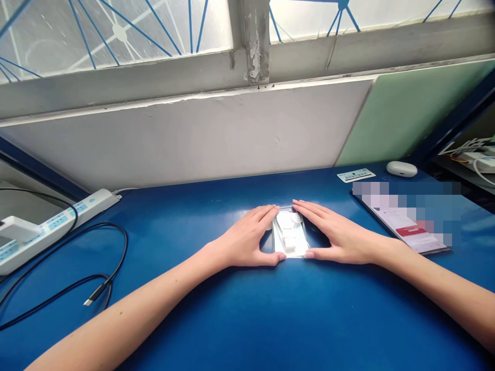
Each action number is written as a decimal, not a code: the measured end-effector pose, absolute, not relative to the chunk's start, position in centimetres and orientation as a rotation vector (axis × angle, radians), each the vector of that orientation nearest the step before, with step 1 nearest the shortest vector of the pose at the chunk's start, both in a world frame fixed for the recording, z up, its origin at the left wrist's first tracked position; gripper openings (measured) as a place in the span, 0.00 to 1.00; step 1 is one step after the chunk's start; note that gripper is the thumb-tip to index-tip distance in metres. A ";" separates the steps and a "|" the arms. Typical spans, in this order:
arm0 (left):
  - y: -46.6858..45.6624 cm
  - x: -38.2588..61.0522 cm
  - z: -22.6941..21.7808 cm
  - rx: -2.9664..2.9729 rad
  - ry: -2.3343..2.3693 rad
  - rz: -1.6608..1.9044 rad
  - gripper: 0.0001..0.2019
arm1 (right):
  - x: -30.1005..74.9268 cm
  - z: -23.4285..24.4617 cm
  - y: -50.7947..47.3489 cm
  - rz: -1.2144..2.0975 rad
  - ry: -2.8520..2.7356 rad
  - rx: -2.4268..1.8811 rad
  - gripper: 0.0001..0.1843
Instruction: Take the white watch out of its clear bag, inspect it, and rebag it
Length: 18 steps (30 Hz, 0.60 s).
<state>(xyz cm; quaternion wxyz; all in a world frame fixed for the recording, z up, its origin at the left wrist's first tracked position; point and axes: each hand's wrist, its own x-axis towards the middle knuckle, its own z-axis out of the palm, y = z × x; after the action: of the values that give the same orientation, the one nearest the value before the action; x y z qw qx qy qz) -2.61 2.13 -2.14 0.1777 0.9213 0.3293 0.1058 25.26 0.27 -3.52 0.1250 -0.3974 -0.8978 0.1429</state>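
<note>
A small clear plastic packet (297, 249) lies on the blue table in the middle of the head view. Inside it is a white item whose kind I cannot make out, with a round part and a blocky part. My left hand (247, 237) rests along the packet's left side, fingertips at its far corner and thumb at its near edge. On the right side my right hand (334, 232) mirrors it, also touching the packet's far and near corners. Both hands have straight fingers, with thumbs spread away from them.
A white power strip (87, 206) with a plug and a black cable (126, 247) lies at the left. Toward the right are a tablet-like flat thing (410, 226), partly blurred, a white label card (356, 175) and a white earbud case (401, 169). A wall panel (193, 139) borders the table's back.
</note>
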 end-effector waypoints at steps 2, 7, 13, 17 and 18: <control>2.1 -2.6 -2.4 2.604 0.951 0.316 0.48 | 25.2 -3.5 0.3 0.414 -2.610 -1.159 0.53; 1.9 -2.5 -2.7 2.598 0.980 0.342 0.47 | 25.4 -4.0 0.4 0.402 -2.585 -1.142 0.52; 1.9 -2.4 -2.8 2.619 0.991 0.339 0.46 | 25.3 -4.3 0.6 0.448 -2.552 -1.201 0.52; 1.9 -2.3 -2.9 2.636 0.989 0.379 0.45 | 24.7 -4.5 1.5 0.469 -2.535 -1.200 0.54; 1.9 -2.3 -2.8 2.648 0.987 0.372 0.45 | 24.5 -4.6 1.8 0.452 -2.530 -1.189 0.54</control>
<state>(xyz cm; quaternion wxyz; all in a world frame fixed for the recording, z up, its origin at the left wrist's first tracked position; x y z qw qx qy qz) -2.29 1.93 -2.82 0.1452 0.9192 0.3425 0.1291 24.50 1.77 -4.56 0.1542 -0.4148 -0.8827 0.1578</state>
